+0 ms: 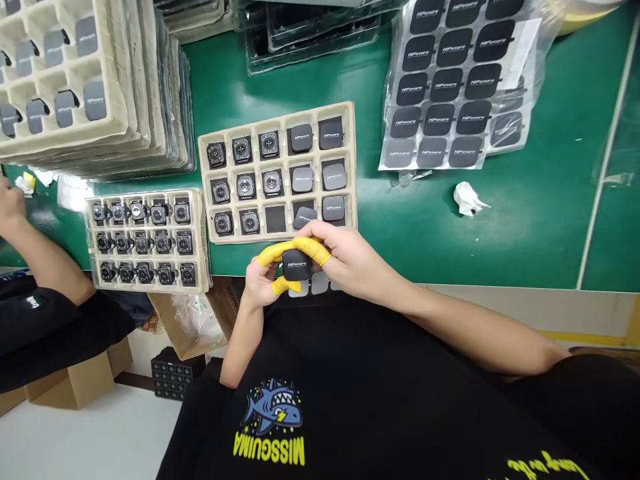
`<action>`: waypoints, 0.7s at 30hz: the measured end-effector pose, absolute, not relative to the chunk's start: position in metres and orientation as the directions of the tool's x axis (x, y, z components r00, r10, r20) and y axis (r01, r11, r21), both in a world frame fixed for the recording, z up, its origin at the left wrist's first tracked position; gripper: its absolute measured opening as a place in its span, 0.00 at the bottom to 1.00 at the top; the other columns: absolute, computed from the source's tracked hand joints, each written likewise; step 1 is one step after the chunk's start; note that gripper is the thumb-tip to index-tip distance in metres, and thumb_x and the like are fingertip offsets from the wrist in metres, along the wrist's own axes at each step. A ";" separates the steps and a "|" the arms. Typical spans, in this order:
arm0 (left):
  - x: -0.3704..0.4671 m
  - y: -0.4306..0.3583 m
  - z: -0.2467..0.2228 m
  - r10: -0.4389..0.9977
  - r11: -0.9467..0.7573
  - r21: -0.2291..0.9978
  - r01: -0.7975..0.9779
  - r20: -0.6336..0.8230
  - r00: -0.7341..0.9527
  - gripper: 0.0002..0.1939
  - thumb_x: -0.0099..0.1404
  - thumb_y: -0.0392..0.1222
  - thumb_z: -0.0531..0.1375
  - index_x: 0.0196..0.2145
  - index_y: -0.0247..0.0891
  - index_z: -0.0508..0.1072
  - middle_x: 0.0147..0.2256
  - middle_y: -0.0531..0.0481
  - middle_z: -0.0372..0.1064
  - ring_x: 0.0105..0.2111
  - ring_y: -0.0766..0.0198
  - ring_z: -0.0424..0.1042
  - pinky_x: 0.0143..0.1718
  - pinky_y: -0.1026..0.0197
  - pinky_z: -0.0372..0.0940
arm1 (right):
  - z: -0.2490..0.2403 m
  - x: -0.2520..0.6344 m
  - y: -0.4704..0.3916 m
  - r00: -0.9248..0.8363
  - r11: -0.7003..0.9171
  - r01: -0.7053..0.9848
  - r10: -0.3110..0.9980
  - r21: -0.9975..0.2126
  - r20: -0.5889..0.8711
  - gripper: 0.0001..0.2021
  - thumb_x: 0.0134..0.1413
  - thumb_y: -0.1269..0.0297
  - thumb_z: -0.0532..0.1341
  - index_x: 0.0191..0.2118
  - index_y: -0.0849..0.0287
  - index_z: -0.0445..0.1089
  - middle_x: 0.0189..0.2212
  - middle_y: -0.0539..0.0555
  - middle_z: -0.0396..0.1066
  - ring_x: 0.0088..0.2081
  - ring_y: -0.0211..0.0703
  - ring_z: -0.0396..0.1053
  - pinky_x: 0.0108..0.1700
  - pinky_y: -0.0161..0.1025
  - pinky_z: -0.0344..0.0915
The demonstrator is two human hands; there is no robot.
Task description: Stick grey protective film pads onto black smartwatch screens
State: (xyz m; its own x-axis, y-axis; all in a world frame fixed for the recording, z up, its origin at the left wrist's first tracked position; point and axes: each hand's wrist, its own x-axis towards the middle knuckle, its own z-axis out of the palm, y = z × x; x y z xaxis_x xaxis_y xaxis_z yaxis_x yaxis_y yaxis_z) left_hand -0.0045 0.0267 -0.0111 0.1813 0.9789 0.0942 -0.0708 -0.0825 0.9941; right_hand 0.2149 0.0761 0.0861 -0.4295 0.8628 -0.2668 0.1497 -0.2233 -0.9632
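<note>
Yellow finger cots cover some fingertips of both hands. Between them is a black square watch face (297, 265) with a HiFuture label, close to my body at the table's edge. My left hand (265, 273) grips it from the left side, and my right hand (340, 257) has its fingers on the top right of it. Just beyond sits a beige tray (278, 119) of watch bodies; the left ones show their round sensor backs, the right ones carry HiFuture labels. One front-row compartment (275, 219) shows only a dark pad. A partly hidden label sheet (320, 283) lies below my hands.
Another watch-filled tray (206, 267) stands at the left, with tall stacked trays (145, 87) behind it. Label sheets (439, 120) lie at the back right, near a crumpled tissue (469, 199). Another person's arm (47, 257) is at far left. Black trays (315, 50) sit at the back.
</note>
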 end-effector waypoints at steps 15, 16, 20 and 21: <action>-0.023 0.007 0.027 0.999 -0.025 0.995 0.097 0.023 0.023 0.38 0.73 0.52 0.73 0.74 0.45 0.67 0.39 0.51 0.83 0.37 0.63 0.79 0.45 0.59 0.76 | 0.054 0.189 0.112 -0.389 -0.008 0.321 0.911 -0.947 -0.139 0.08 0.70 0.59 0.65 0.49 0.55 0.76 0.38 0.52 0.80 0.35 0.45 0.73 0.40 0.43 0.67; -0.028 0.004 0.033 1.000 -0.023 0.998 0.059 0.023 -0.008 0.36 0.74 0.49 0.72 0.74 0.46 0.67 0.37 0.52 0.82 0.36 0.64 0.78 0.44 0.60 0.75 | 0.048 0.186 0.121 -0.367 0.064 0.400 0.925 -0.914 -0.096 0.07 0.71 0.61 0.64 0.48 0.56 0.76 0.40 0.54 0.80 0.36 0.46 0.74 0.41 0.43 0.67; -0.053 -0.015 0.044 0.999 -0.038 0.993 -0.109 0.038 0.000 0.30 0.74 0.47 0.71 0.70 0.44 0.74 0.35 0.51 0.81 0.34 0.64 0.76 0.41 0.60 0.72 | 0.028 0.173 0.137 -0.431 0.251 0.664 0.898 -0.704 -0.086 0.08 0.75 0.64 0.61 0.47 0.57 0.79 0.43 0.58 0.81 0.45 0.53 0.75 0.42 0.44 0.64; -0.059 -0.020 0.043 0.999 -0.035 0.988 -0.151 0.038 0.022 0.30 0.75 0.48 0.70 0.70 0.43 0.74 0.34 0.50 0.81 0.34 0.63 0.76 0.41 0.60 0.72 | 0.025 0.171 0.136 -0.447 0.277 0.691 0.890 -0.668 -0.094 0.09 0.75 0.65 0.61 0.47 0.57 0.79 0.43 0.60 0.80 0.47 0.55 0.75 0.42 0.44 0.64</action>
